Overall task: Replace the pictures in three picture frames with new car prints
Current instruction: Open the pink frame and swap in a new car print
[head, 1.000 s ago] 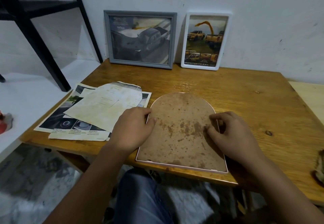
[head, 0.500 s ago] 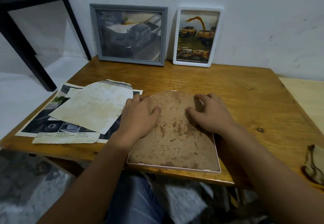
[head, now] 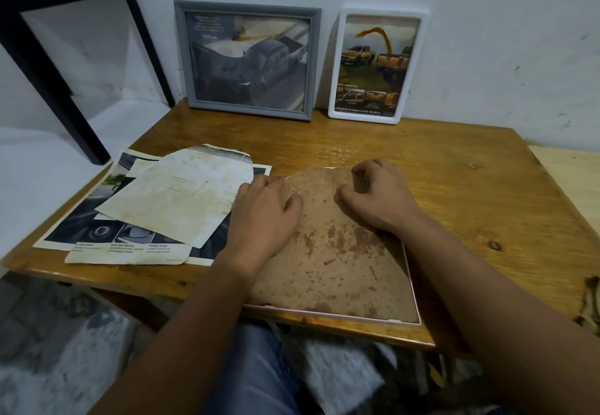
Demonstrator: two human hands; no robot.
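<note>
Far left: black metal stand legs [head: 42, 67] on a white ledge, beside the wooden surface [head: 454, 193]. On the surface's left part lies a stack of paper: car prints [head: 97, 229] w/ dark wheel pics and small captions underneath, and a stained, yellowed sheet [head: 175, 197] on top, its right edge touching the left hand.

Left hand [head: 259, 216]: palm down, fingers fairly straight, pressing flat on the left edge of the arched frame's backing board; thumb lies on the board. Not curled round anything.

Arched frame [head: 341, 252] lies face down at the front edge of the surface, center, approx. betw. both forearms; brown, spotted backing board up, thin pink rim showing along the bottom and right sides.

Behind it, upright against the white wall: grey frame [head: 246, 60] w/ a greyish pickup print, then just beside it to the right a white frame [head: 378, 65] w/ yellow pickup trucks.

Right hand [head: 380, 197]: on the board's top right, near the arch; fingers curled down, tips pushing at the board. Can't tell whether it actually pinches a tab or edge.

Far right: a paler wooden board [head: 571, 180] next to the surface, and a dark brownish thing [head: 589, 301] at the edge, unclear what.
</note>
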